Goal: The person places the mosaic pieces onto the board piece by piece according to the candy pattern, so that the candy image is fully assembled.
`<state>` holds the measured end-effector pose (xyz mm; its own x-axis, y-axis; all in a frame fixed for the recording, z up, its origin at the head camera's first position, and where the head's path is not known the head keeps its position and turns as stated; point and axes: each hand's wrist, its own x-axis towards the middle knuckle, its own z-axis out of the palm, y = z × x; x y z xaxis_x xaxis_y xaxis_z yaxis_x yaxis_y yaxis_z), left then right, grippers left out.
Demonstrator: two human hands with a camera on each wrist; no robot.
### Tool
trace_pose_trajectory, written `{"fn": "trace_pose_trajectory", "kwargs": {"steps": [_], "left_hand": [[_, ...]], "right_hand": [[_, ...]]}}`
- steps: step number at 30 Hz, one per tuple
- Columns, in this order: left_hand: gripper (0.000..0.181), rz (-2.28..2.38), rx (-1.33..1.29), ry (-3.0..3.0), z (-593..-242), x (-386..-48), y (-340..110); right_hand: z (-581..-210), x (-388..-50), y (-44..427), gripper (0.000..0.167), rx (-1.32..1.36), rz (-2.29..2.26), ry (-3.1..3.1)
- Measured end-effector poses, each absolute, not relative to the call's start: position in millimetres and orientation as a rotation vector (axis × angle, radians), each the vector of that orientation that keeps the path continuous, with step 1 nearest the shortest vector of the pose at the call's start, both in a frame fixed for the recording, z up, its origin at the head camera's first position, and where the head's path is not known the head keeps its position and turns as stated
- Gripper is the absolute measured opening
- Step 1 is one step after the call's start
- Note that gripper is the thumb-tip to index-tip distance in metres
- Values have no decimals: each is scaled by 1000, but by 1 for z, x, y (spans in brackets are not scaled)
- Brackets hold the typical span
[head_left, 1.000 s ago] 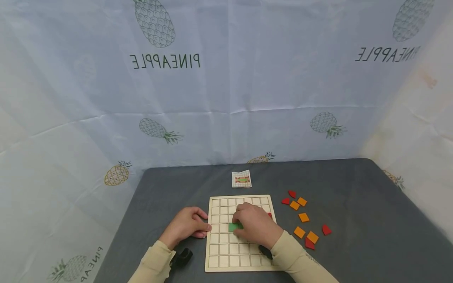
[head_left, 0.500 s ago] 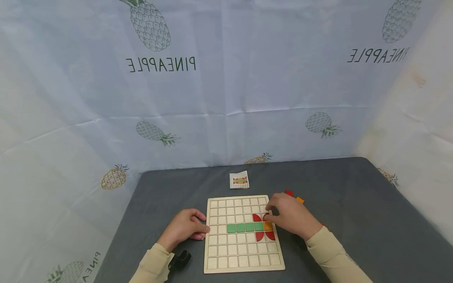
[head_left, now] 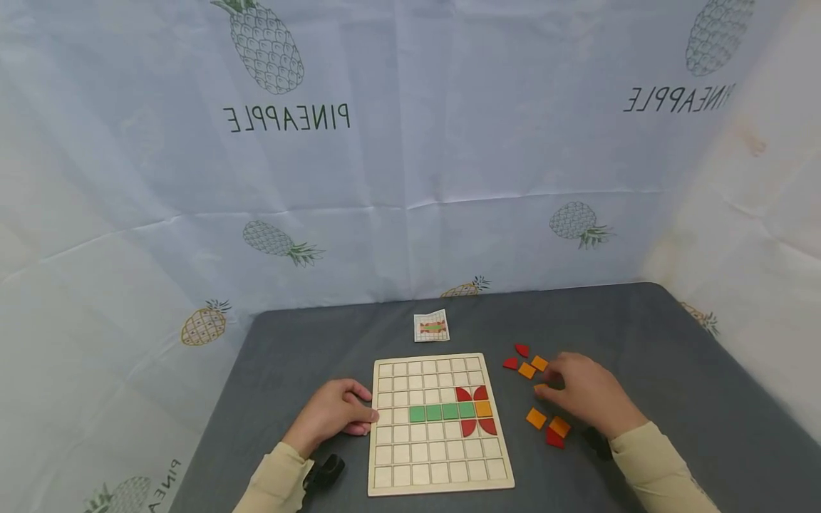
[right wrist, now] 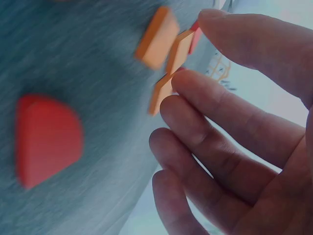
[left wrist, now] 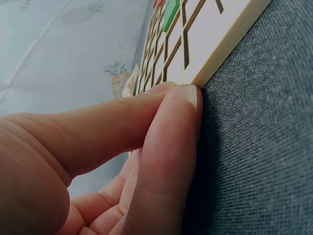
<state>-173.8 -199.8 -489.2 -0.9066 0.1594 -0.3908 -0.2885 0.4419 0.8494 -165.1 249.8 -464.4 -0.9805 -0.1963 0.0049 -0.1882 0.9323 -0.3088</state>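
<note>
In the head view a wooden grid board [head_left: 420,474] lies on the dark table. Green square tiles [head_left: 433,412] form a row on it, ending at an orange square tile [head_left: 483,408] with red quarter-round tiles [head_left: 487,426] around it. My left hand [head_left: 333,410] pinches the board's left edge between thumb and finger, seen closely in the left wrist view. My right hand [head_left: 586,392] hovers over the loose pieces, thumb and fingers apart, with a loose orange tile [head_left: 540,387] partly hidden at its fingertips. The right wrist view shows nothing in its grasp.
Loose orange tiles [head_left: 536,418] and red tiles [head_left: 555,437] lie scattered right of the board. A small pattern card [head_left: 432,326] lies behind it. Pineapple-print cloth [head_left: 385,249] hangs behind the table.
My right hand has moved off the board, rightward to the loose tiles, uncovering the green row and the orange and red tiles. My left hand stays at the board's edge.
</note>
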Motion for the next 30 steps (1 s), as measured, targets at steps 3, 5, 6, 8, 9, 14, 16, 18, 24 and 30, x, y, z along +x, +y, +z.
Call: {"fn": "trace_pose_trajectory", "kwargs": {"steps": [3,5,6,8,9,14,16,18,24,30], "left_hand": [[43,1461,-114,2283,-489,-174,-201],[43,1463,-115,2279,-489,-174,-201],[43,1464,-115,2279,-489,-173,-201],[43,1467,-111,2276,-489,-173,-202],[43,1470,-107,2276,-489,-173,-202],[43,1477,-92,2270,-488,-174,-201],[44,1475,-94,2271,-488,-174,-200],[44,1470,-96,2275,-488,-175,-200],[43,1465,-101,2288,-488,-175,-199],[43,1462,-106,2289,-489,-174,-200]], "right_hand": [[-467,-164,255,29,-250,-476,3046],[-468,-164,256,32,-224,-481,3033],[-469,-164,256,33,-214,-485,3030],[-470,-164,256,34,-208,-494,3031],[-471,-164,256,34,-207,-496,3034],[-473,-165,259,28,-201,-478,3044],[-473,-165,261,26,-202,-475,3044],[-473,-165,262,24,-204,-480,3040],[-473,-168,260,22,-253,-471,3041],[-469,-172,245,19,-318,-500,3049]]}}
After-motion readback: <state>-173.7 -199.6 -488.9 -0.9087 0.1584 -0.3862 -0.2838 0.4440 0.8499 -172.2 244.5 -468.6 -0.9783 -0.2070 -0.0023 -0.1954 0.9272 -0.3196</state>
